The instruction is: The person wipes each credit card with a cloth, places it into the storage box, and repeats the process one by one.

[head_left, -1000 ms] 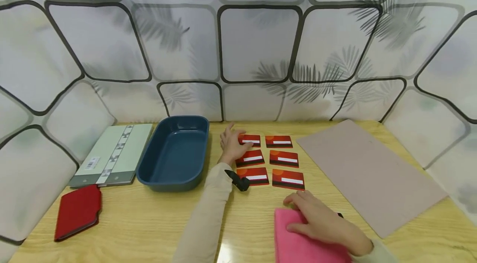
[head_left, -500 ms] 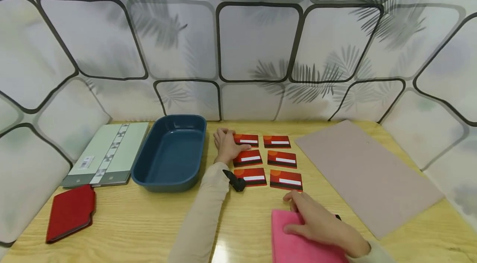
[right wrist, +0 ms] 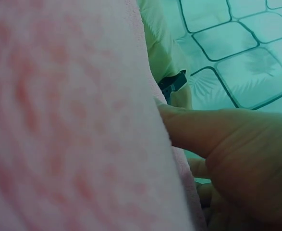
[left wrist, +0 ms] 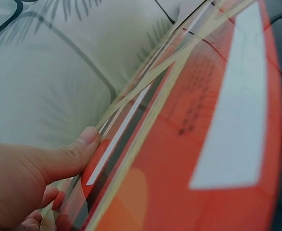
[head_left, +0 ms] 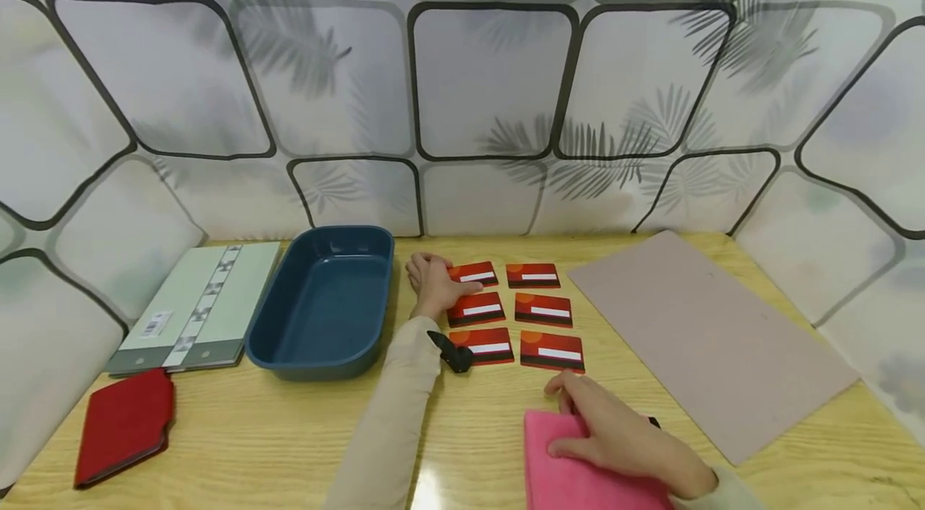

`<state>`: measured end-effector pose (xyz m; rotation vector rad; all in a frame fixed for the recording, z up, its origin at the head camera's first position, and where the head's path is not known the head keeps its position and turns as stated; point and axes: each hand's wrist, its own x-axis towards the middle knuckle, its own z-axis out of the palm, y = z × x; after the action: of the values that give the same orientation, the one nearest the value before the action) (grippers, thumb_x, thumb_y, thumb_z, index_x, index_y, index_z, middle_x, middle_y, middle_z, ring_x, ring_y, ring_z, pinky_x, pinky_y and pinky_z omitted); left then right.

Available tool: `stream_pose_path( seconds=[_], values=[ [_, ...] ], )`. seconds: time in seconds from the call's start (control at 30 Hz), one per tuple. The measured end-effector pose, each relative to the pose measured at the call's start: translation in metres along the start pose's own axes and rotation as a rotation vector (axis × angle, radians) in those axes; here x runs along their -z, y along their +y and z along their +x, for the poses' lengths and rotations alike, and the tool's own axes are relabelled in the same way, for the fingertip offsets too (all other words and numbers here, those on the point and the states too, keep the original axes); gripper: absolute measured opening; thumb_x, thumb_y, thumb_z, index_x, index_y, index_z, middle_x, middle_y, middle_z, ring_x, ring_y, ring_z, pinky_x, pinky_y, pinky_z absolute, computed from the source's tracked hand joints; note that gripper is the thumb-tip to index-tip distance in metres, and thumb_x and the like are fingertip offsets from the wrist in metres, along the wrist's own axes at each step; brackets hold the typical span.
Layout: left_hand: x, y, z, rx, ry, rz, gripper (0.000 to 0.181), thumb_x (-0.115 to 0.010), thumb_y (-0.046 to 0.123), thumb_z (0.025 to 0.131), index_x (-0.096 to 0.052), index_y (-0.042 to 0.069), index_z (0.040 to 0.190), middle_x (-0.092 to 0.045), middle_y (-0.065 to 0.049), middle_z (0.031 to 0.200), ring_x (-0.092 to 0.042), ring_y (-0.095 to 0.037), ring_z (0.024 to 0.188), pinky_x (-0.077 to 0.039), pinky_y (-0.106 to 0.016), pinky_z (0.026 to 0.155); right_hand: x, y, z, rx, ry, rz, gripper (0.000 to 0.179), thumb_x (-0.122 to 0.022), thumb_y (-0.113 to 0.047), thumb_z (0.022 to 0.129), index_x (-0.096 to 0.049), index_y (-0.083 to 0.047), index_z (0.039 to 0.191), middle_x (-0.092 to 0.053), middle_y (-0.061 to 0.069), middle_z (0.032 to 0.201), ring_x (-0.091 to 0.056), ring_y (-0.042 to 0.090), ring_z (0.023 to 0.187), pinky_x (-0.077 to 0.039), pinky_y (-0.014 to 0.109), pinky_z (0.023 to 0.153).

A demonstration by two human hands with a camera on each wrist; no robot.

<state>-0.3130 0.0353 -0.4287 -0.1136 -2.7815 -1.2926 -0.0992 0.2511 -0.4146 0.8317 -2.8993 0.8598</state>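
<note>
Red cards with a white strip and a dark band lie on the table in two columns. In the head view my left hand is at the far-left card, which lies slightly turned. Its fingers curl at that card's left edge, and the thumb reaches over the near side in the left wrist view. The card below it is close to the thumb. My right hand rests loosely on a folded pink cloth, thumb on top, fingertips past the far edge.
Left of the cards stands a dark blue tray. A pale green folder lies beside it, with a red card holder in front. To the right is a flat greyish-pink sheet. A patterned backdrop rises behind the table.
The far-left card has turned slightly, its right end tipping away, with my left hand at its edge. My right hand stays on the cloth. The head view has shifted a little.
</note>
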Motion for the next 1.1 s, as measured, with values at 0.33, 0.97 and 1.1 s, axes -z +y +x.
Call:
stream_pose_path(
  seconds=[0.33, 0.97, 1.1],
  values=[
    [0.003, -0.004, -0.002, 0.017, 0.026, 0.045, 0.068, -0.088, 0.039, 0.067, -0.065, -0.005, 0.113, -0.037, -0.022, 0.121, -0.028, -0.037, 0.113, -0.030, -0.047, 0.100, -0.001, -0.001, 0.004, -0.015, -0.051, 0.044, 0.047, -0.073, -0.042, 0.083, -0.051, -0.011, 0.111, -0.044, -0.012, 0.085, -0.041, -0.002, 0.078, -0.038, 0.018, 0.068],
    [-0.007, -0.002, -0.003, -0.119, 0.110, -0.290, 0.048, -0.084, 0.013, 0.074, -0.060, 0.005, 0.115, -0.068, -0.017, 0.102, -0.059, -0.025, 0.078, -0.049, -0.033, 0.068, 0.005, -0.010, -0.003, 0.003, -0.024, -0.100, 0.027, -0.074, -0.036, 0.083, -0.051, -0.022, 0.081, -0.040, -0.014, 0.079, -0.036, -0.002, 0.069, -0.035, 0.018, 0.062],
    [-0.003, 0.007, -0.010, -0.129, 0.112, -0.327, 0.045, -0.078, 0.011, 0.081, -0.061, 0.002, 0.122, -0.068, -0.014, 0.091, -0.061, -0.026, 0.077, -0.053, -0.036, 0.068, 0.006, -0.013, -0.004, -0.014, -0.060, -0.140, 0.028, -0.072, -0.037, 0.085, -0.051, -0.019, 0.082, -0.037, -0.009, 0.082, -0.035, 0.000, 0.067, -0.035, 0.018, 0.062]
  ],
)
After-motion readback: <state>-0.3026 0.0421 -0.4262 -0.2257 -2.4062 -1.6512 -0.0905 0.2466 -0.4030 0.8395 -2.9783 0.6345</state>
